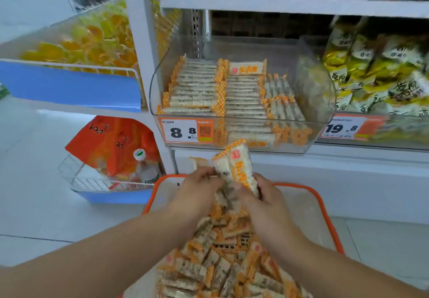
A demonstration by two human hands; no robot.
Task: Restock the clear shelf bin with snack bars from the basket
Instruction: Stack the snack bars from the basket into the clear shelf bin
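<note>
Many snack bars (222, 272) still lie loose in the orange-rimmed basket (325, 207) at the bottom centre of the frame, heaped at all angles, so by my judgement the restocking is well under way but far from finished. Just above that heap, in the lower middle, both hands meet over the basket. The left hand (197, 191) has its fingers curled in against the lower end of a small bunch of bars (236, 167), and the right hand (262, 197) is curled round the same bunch from the other side; between them the bars stand tilted, tops pointing toward the shelf. How many bars are in the bunch I cannot tell, as the wrappers blur together. Beyond the hands, in the centre of the frame, the clear shelf bin (320, 93) sits on the white shelf with an 8.8 price tag (186, 131) on its front. It already holds neat rows of bars on the left and middle, a looser group toward the right, and bare space at the back and far right. That room suggests several more handfuls will go in. To the right, a neighbouring bin holds yellow packets (380, 70).
</note>
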